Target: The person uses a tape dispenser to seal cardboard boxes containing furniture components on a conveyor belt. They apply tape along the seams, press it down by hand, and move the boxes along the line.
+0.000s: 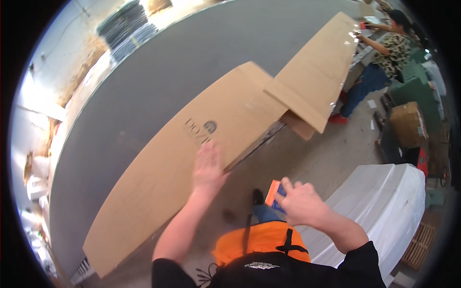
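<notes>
I see my left hand (208, 165) pressed flat, fingers spread and holding nothing, on the near edge of a long flat cardboard box (192, 158) that lies across the grey tabletop (144, 86) and overhangs it toward me. My right hand (301, 204) is closed on a small orange-and-blue tool (275, 194), held off the box above the floor (307, 158). I judge the work is at an early point: the box is steadied, yet its end flaps (302, 103) hang open and the tool has not met the cardboard. A second long carton (319, 67) abuts the far end, where another person (384, 57) works. A white wrapped bundle (384, 201) crowds my right side.
</notes>
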Available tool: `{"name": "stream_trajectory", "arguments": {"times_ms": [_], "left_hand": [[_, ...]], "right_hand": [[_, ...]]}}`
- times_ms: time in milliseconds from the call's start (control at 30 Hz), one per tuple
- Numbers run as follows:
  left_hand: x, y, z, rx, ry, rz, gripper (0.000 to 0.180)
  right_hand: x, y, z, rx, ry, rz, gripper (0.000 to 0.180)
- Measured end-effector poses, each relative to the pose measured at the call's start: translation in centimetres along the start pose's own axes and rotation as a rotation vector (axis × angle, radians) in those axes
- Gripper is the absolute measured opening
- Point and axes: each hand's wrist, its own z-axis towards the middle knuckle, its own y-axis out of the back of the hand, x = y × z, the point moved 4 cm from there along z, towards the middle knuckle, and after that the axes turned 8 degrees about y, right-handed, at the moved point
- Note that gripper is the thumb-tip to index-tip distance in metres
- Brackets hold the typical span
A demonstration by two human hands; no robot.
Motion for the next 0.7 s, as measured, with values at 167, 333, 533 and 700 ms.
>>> {"name": "stream_trajectory", "arguments": {"times_ms": [167,333,533,700], "left_hand": [[17.8,6.3,-24.3,0.041,0.112,0.189,0.117],[25.3,9.9,-35.4,0.011,0.177,0.218,0.115],[36.3,12.9,-49.2,-0.102,0.281,0.226,0.114],[45.4,15.8,-61.6,-0.101,0.419,0.261,0.115]], "right_hand": [[3.5,3.4,0.3,-0.318,-0.001,0.122,0.047],[11.3,4.8,3.0,-0.529,0.143,0.209,0.054],[26.1,3.9,7.8,-0.966,0.236,0.883,0.067],[40.7,0.3,13.2,-0.844,0.105,1.505,0.074]]}}
